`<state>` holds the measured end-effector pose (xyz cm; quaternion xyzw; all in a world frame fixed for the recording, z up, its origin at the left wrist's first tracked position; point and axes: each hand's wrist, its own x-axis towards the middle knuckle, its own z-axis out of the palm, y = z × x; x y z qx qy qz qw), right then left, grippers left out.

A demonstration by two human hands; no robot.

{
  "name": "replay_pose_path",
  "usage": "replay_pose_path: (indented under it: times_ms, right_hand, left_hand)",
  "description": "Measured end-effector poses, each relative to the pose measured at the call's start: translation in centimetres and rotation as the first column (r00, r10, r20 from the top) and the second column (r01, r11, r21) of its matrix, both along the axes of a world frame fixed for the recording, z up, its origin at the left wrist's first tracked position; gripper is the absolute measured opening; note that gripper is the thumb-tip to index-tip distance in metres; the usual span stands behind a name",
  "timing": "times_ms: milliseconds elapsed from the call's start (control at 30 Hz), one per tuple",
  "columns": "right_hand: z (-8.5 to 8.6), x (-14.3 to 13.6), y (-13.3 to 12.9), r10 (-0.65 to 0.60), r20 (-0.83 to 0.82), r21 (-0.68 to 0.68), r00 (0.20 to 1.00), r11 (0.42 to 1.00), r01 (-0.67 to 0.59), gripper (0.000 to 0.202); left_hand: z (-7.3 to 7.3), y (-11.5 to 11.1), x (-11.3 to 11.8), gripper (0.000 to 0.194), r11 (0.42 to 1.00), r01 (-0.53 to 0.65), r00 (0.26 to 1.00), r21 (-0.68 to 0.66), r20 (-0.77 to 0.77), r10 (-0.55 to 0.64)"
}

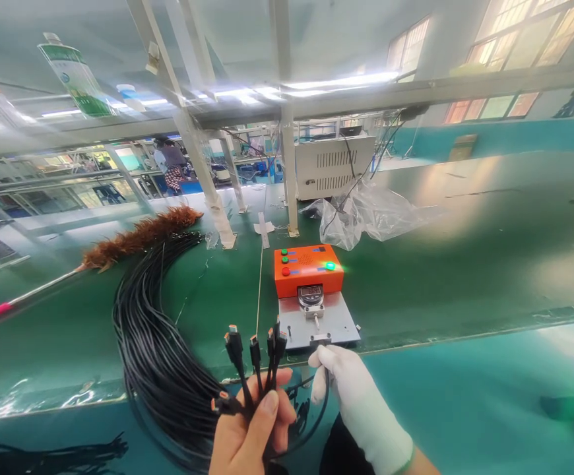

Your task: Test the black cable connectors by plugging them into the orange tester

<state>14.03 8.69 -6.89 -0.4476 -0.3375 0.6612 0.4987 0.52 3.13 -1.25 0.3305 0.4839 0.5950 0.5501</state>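
My bare left hand [255, 425] is closed around several black USB cables [236, 346], their plugs with orange tips fanned upward. In a white glove, my right hand [349, 389] pinches the end of one black cable [322, 412] at the front edge of a metal plate [339, 316]. That cable's plug is hidden by the fingers and the small block there. On the plate sits a digital dial gauge [311, 295] with a lit display. Behind it stands an orange box [308, 269] with green and red buttons and a glowing green light.
A thick bundle of black cables [143, 316] curves over the green bench [406, 284] to the left. Beyond it lies a brown feather duster [138, 237]. Clear plastic film [366, 214] lies before a grey metal cabinet [335, 168]. White shelf posts [289, 132] rise behind; a person [171, 165] is far off.
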Motion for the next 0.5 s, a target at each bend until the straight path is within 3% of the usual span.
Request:
replay_pose_path:
  times_ms: [67,133,167,233,267,300,333,400,467,500]
  right_hand:
    - [0.2,0.5,-0.3,0.079,0.052,0.011,0.996,0.997,-0.079,0.036]
    - [0.6,1.5,-0.8,0.144,0.266,-0.002,0.953,0.989,-0.149,0.035]
    - [0.9,2.1,-1.1,0.142,0.445,-0.034,0.884,0.989,-0.141,0.033]
    - [1.7,3.2,-1.8,0.057,0.78,-0.06,0.623,0.998,-0.017,0.029]
    - [2.2,3.7,-2.1,-0.003,0.867,-0.028,0.499,0.998,0.054,0.031]
    - [2.8,3.9,-2.4,-0.054,0.894,0.016,0.446,0.996,0.088,0.036]
    - [3.5,3.9,-2.7,-0.095,0.871,0.063,0.482,0.995,0.082,0.041]
    - [4.9,3.2,-3.1,-0.118,0.68,0.166,0.723,0.986,0.005,0.044]
    - [6.0,1.9,-3.3,0.009,0.374,0.225,0.927,0.969,-0.1,0.039]
    - [6.3,1.2,-3.4,0.098,0.226,0.229,0.969,0.962,-0.151,0.037]
  left_hand:
    - [-0.1,0.2,0.1,0.034,1.0,-0.002,1.0,0.007,-0.009,0.002]
    - [-0.3,0.2,0.2,0.034,1.0,-0.011,1.0,0.021,-0.013,0.011]
    - [-0.3,0.2,0.3,0.033,1.0,-0.009,1.0,0.026,-0.013,0.009]
    - [-0.5,0.1,0.4,0.033,1.0,0.008,1.0,0.023,-0.021,-0.008]
    - [-0.6,0.0,0.4,0.033,1.0,0.022,0.999,0.017,-0.026,-0.021]
    - [-0.7,0.0,0.5,0.033,0.999,0.034,0.999,0.011,-0.032,-0.034]
    - [-0.8,-0.1,0.5,0.033,0.999,0.043,0.998,0.009,-0.035,-0.042]
    - [-1.0,-0.2,0.7,0.033,0.998,0.057,0.998,0.01,-0.039,-0.057]
    - [-1.4,-0.3,0.9,0.033,0.996,0.092,0.995,0.015,-0.046,-0.091]
    - [-1.6,-0.3,1.0,0.033,0.993,0.12,0.992,0.013,-0.048,-0.119]
